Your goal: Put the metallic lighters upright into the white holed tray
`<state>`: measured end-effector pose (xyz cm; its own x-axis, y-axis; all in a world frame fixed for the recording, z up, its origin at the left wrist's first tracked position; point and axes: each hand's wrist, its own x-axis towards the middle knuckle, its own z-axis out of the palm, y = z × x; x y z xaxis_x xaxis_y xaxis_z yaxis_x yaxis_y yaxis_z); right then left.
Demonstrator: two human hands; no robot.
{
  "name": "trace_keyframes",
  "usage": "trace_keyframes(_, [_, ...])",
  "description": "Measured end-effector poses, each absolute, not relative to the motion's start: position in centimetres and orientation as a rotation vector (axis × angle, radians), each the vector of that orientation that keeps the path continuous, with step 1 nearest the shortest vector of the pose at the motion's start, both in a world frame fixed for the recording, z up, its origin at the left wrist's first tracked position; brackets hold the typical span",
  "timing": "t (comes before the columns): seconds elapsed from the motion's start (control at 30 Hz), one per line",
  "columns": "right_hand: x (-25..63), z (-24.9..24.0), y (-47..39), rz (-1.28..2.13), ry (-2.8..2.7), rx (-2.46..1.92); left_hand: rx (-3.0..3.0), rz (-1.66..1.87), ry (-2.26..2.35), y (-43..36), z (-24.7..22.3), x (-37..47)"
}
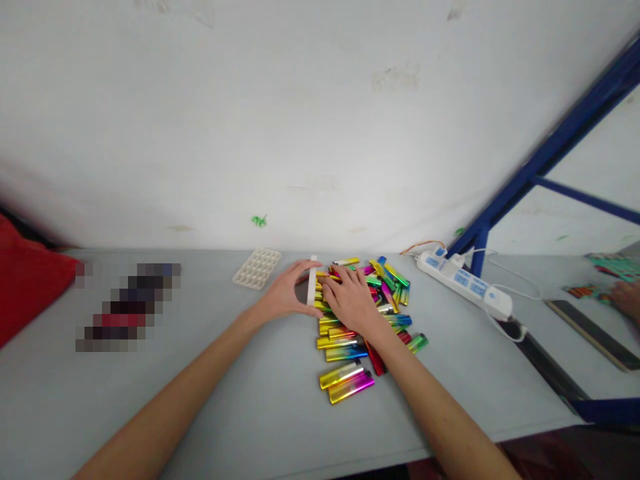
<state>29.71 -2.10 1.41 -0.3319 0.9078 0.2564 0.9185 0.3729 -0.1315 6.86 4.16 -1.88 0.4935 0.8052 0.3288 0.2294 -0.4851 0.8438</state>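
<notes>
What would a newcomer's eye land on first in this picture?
Probably the heap of shiny, multicoloured lighter-like pieces, spread under and around the right hand. Next to it, the left hand spans a narrow white strip between thumb and fingers at the heap's left edge. The bright red item at the far left also stands out.

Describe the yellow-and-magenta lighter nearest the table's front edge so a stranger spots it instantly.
On the grey table, find the shiny lighters around the right hand. Nearest the front edge, two lie side by side. Take the yellow-and-magenta lighter; its neighbour is yellow and silver.
</notes>
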Motion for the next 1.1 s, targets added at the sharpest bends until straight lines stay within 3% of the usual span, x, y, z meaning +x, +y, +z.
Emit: trace_keyframes(1.1, [30.5,1.7,-2.1,0.085,-2.39,-1.446,1.886,0.943,0.884,3.8,-1.8,5.2])
